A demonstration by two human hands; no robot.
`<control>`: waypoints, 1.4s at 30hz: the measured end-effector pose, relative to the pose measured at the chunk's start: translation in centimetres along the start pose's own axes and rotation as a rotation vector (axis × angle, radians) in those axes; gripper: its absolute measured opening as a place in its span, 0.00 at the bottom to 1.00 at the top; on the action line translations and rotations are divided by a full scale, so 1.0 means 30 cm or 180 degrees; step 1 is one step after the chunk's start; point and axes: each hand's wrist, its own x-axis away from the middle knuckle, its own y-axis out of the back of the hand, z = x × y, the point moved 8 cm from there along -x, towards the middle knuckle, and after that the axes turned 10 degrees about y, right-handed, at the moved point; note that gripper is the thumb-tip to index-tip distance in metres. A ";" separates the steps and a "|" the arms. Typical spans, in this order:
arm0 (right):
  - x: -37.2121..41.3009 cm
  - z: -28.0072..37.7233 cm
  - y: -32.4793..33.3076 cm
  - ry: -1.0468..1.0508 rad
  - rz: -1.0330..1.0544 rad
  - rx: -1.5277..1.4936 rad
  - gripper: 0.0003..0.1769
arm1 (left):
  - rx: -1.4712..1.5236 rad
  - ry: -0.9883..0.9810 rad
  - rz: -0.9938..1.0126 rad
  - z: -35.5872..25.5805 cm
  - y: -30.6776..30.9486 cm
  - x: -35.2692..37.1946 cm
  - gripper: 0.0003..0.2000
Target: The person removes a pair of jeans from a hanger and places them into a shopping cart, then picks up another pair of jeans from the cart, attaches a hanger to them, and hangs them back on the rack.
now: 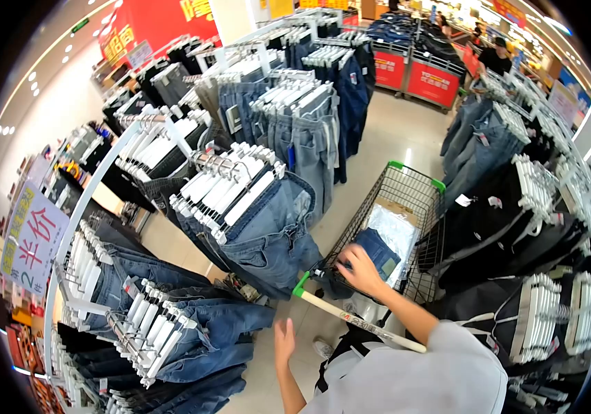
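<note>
My right hand (362, 270) is over the near end of a wire shopping cart (424, 181), slightly blurred. Its fingers are loosely bent and apart, with nothing visible in them. Beneath and beside it, folded blue jeans (382, 254) lie in the cart on a clear plastic-wrapped package (397, 231). Lower down, my left hand (284, 341) hangs open, fingers stretched upward, left of the cart's pale handle (350, 317). It touches nothing; the nearest garments are jeans on hangers (216, 321) to its left.
Racks of hanging jeans (268, 238) crowd the left. Dark garments (481, 234) and grey jeans (485, 141) hang along the right. Red-fronted bins (433, 84) stand at the aisle's far end. A person in black (495, 58) is at the back right. A sale sign (33, 238) hangs left.
</note>
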 end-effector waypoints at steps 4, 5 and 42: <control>0.738 -0.028 0.158 -0.1824 -0.0237 0.0467 0.13 | 0.0121 -0.1503 -0.0402 -0.332 -0.051 -0.118 0.28; 0.888 -0.019 0.180 -0.2222 -0.0245 0.0603 0.17 | -0.0164 -0.1937 -0.0673 -0.403 -0.078 -0.149 0.27; 1.645 0.481 0.299 -0.3728 0.0597 0.1031 0.18 | -0.3291 -0.1750 -0.1175 0.141 -0.202 0.545 0.13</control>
